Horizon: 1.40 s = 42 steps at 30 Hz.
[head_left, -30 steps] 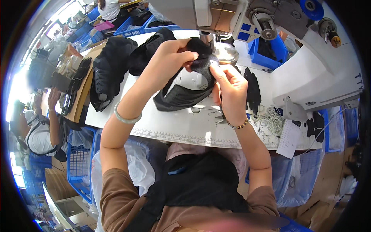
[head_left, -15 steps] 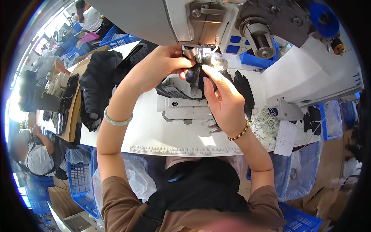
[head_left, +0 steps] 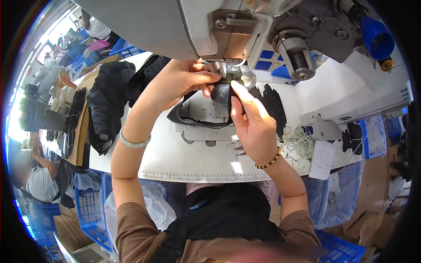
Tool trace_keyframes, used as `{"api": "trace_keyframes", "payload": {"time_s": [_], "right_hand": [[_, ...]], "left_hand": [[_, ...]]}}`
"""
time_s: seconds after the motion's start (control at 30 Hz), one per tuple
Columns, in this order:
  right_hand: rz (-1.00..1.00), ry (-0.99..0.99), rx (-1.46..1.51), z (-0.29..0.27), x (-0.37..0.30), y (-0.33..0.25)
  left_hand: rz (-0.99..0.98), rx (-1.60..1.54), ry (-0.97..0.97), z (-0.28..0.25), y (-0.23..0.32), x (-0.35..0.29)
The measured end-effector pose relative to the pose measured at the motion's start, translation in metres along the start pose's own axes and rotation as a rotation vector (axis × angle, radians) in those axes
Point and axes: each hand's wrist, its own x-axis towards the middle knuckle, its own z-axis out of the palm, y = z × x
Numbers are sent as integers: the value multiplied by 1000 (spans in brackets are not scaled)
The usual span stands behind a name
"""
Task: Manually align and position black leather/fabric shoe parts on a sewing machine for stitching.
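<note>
Under the head of a sewing machine (head_left: 228, 33) lies a black shoe upper (head_left: 221, 94), its edge at the lit needle area. My left hand (head_left: 186, 81) pinches its left side, fingertips close to the presser foot. On the other side my right hand (head_left: 254, 120) holds the upper between thumb and fingers, with the index finger stretched toward the needle. The upper's lower part curves in an open loop over the machine's metal plate (head_left: 204, 133). The needle itself I cannot make out, and the fingers partly hide the fabric.
Stacked black shoe uppers (head_left: 109, 98) lie at the left beside a cardboard box (head_left: 83, 127). Right of my hands are black strips (head_left: 274, 107), tangled pale cord (head_left: 302, 142) and a white paper (head_left: 322, 160). A ruler (head_left: 201, 178) edges the table. Another person (head_left: 44, 182) sits far left.
The shoe upper has turned and spread under the needle, its loop now wider and lower left. Both hands keep their hold and have shifted slightly. The view has tilted a little.
</note>
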Motion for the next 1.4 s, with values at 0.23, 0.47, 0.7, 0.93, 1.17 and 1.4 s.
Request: {"api": "trace_keyframes", "payload": {"time_s": [0.23,0.47,0.7,0.93,1.17,1.4], "right_hand": [[7,-10,2,-2,1,-1],[6,-8,-18,1,1,-2],[-58,34,-35,2,2,0],[-79,28,-43,2,2,1],[-68,17,-36,1,1,0],[-43,23,13,1,2,0]], "left_hand": [[0,39,-33,-3,1,2],[-18,15,-23,-6,0,1],[-16,-58,7,-3,-3,0],[-13,-32,-12,-5,-2,1],[0,-67,-3,-4,-4,0],[49,-44,21,-5,-10,3]]}}
